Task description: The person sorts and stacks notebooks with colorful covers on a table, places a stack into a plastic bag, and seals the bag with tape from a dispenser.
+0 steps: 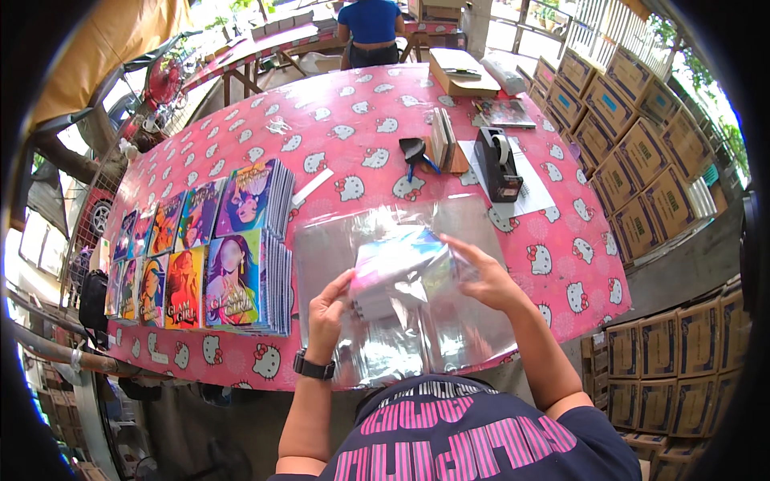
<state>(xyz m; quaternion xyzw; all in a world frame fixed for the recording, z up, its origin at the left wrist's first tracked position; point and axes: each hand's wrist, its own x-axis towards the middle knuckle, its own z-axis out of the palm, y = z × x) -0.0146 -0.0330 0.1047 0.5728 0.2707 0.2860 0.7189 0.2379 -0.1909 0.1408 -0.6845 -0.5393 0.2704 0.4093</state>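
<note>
Dark T-shirt (457,461), foreground; by the table (589,240) front edge, my left hand (326,313) and right hand (491,278) grasp a notebook (401,260) on clear film (381,361), apparently aligning; folding calls for tautness.

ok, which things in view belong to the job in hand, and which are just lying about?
Likely in the job:
- glossy booklet, between left hand and right hand
- clear plastic around it
- probably the booklet stacks
- maybe the tape dispenser

Apparently just about:
- white strip
- red fan
- stacked cartons
</note>
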